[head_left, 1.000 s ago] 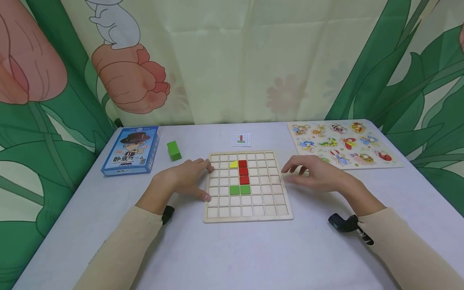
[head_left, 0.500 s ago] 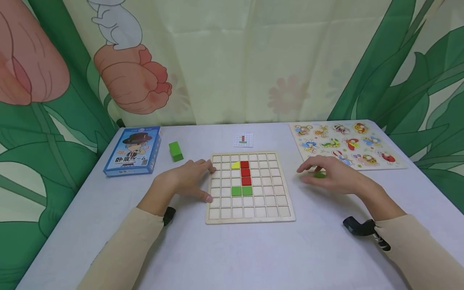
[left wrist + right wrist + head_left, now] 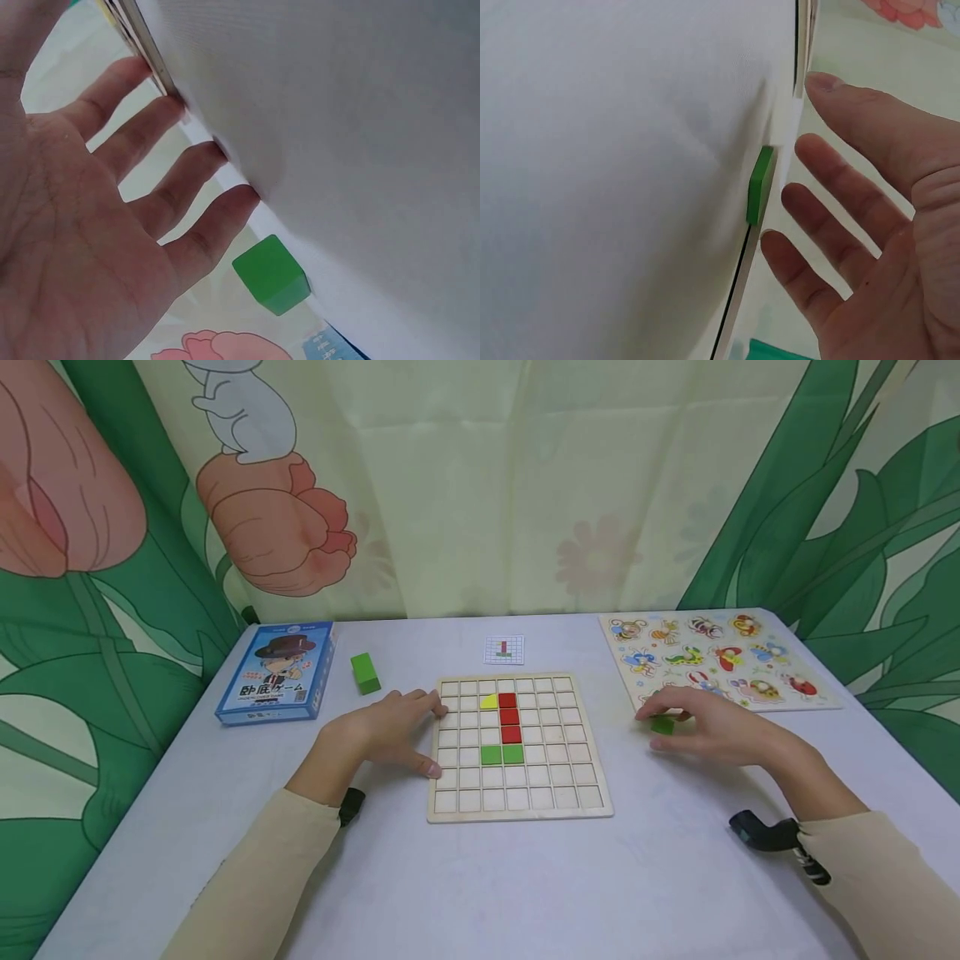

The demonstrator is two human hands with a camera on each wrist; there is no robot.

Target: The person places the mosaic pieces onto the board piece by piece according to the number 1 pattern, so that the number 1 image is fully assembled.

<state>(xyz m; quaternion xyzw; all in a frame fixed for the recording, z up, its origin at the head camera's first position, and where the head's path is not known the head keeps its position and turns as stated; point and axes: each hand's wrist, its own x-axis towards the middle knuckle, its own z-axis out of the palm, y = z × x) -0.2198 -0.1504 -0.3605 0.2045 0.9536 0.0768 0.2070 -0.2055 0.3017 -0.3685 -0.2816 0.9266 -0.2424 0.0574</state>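
A wooden grid board (image 3: 558, 793) lies mid-table, bearing red tiles (image 3: 509, 715), green tiles (image 3: 502, 754) and a small yellow piece (image 3: 489, 702). My left hand (image 3: 382, 735) rests along the board's left edge, thumb and fingers spread. To the right of the board, my right hand (image 3: 708, 727) hovers around a flat green piece (image 3: 662, 725), partly hidden by the fingers. In the right wrist view this green piece (image 3: 760, 186) lies on the table, with the loose fingers (image 3: 829, 232) apart from it.
A green block (image 3: 365, 674) stands between the blue box (image 3: 276, 672) and the board. Behind the board lies a small printed pattern card (image 3: 504, 650). An insect puzzle board (image 3: 622, 643) occupies the back right, close to my right hand.
My right hand has moved right, away from the board's edge, to the flat green piece, which was hidden at first. My left hand stays at the board; the view has shifted slightly.
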